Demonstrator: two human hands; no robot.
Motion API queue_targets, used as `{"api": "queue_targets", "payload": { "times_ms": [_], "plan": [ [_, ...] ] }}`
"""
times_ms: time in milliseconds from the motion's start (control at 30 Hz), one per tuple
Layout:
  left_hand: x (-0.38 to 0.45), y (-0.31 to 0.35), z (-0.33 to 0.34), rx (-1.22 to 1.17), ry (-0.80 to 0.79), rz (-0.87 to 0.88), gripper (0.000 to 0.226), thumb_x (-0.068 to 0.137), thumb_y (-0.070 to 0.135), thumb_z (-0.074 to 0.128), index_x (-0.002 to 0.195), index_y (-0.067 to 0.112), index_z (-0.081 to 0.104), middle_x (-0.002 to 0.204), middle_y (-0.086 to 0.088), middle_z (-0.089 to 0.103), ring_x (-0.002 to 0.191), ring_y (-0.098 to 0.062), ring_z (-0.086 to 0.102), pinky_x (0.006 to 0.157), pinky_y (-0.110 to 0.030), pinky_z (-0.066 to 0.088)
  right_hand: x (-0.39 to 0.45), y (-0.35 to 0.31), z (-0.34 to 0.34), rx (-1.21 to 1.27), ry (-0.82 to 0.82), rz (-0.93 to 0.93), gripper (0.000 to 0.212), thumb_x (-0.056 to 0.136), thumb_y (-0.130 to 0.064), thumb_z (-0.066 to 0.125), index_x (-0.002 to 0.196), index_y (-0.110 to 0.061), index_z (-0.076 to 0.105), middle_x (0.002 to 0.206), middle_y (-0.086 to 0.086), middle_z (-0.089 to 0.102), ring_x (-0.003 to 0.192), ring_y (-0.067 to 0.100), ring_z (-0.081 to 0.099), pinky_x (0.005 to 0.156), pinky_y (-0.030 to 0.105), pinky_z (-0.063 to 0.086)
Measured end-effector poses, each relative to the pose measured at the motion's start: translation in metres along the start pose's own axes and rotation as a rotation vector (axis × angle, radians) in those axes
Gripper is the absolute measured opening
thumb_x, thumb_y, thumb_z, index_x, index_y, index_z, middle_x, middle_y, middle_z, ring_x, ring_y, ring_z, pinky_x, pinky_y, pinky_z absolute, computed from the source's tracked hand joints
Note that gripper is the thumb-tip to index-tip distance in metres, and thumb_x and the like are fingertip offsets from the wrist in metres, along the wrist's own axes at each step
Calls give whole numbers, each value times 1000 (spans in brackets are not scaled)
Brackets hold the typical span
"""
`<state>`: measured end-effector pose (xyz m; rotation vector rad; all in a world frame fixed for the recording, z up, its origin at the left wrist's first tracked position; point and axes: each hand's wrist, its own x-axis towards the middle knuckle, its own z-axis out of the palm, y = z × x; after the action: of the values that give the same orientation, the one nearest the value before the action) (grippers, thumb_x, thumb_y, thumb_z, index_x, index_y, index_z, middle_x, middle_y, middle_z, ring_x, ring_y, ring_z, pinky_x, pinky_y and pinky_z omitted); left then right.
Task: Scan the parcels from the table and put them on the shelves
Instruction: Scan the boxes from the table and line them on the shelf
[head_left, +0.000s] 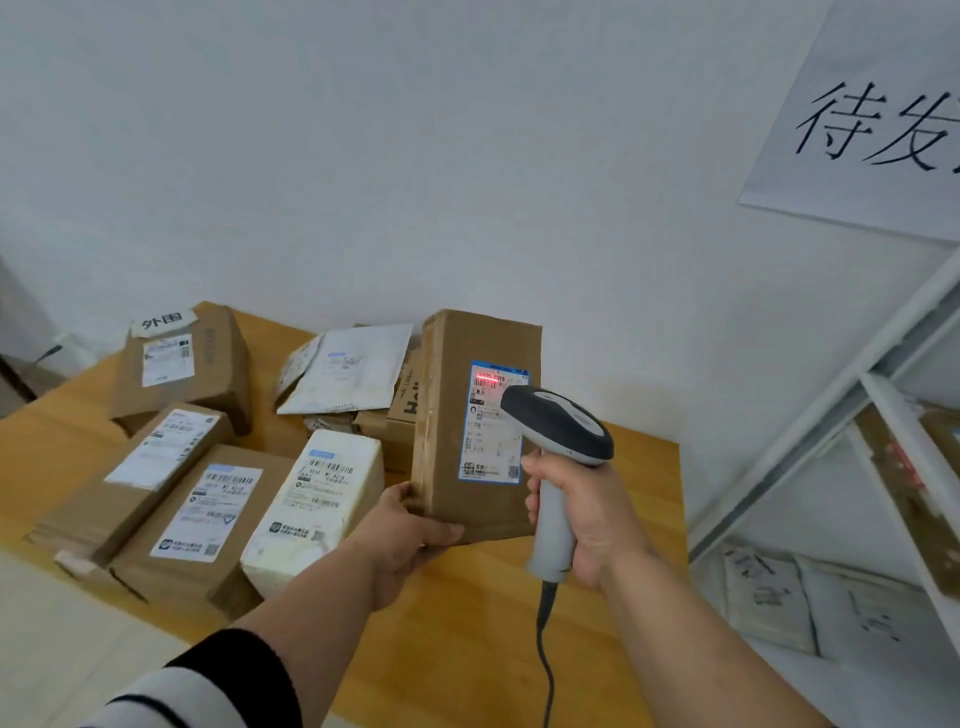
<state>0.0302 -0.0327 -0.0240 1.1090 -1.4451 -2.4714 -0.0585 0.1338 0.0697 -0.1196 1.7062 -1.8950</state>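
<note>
1. At nine o'clock on the wooden table (467, 623) lies a heap of parcels: a brown box (208, 364) with a white tag on top at the back, two flat brown boxes (156, 467) with white labels in front of it, and a white foam box (317, 499) just beside them toward the middle.
2. Behind the foam box, at about eleven o'clock, a white mailer bag (353, 374) lies tilted over more cardboard.
3. At six o'clock the left hand (405, 535) comes up from a black-and-white sleeve (208, 686); its thumb and fingers clamp the lower left corner of a cardboard parcel (441, 415), which stands upright, lifted above the table.
4. On the parcel's face a blue-edged label (493, 426) shows, with a red line of light across the barcode at its top.
5. At four o'clock the right hand (587, 519) is wrapped tightly round the handle of a grey scanner (558, 431); the scanner's head sits just beside the label's upper right corner, and its cable (545, 665) hangs down.
6. At three o'clock stands a white metal shelf (831, 395), holding white bags on a lower level and brown boxes above.
7. At one o'clock a paper sign (872, 119) with black characters hangs on the wall (415, 156).
</note>
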Motion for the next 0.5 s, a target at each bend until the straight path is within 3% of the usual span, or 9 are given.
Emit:
{"api": "queue_targets", "payload": {
  "times_ms": [233,367,500],
  "plan": [
    [-10,3,-1,-5,-29,11,98,70,-19,75,148,17,30,132,-14,54,112,-32,61,75,-33,58,-11,-5,5,-34,-11,-26,14,85,-5,68,96,4,68,63,8,57,53,18,52,55,29,46],
    [-11,4,-5,-6,-35,7,98,69,-18,77,148,16,31,131,-14,55,112,-32,62,75,-33,58,-16,-6,8,-61,-5,-25,4,85,-6,69,85,-3,68,63,8,58,54,18,53,56,30,46],
    [-12,6,-9,-14,-51,17,97,69,-19,76,148,15,31,129,-14,57,112,-32,62,78,-35,58,-19,-6,10,-77,12,-28,7,84,-6,69,77,-6,68,62,7,58,53,18,53,56,30,46]
  ]
}}
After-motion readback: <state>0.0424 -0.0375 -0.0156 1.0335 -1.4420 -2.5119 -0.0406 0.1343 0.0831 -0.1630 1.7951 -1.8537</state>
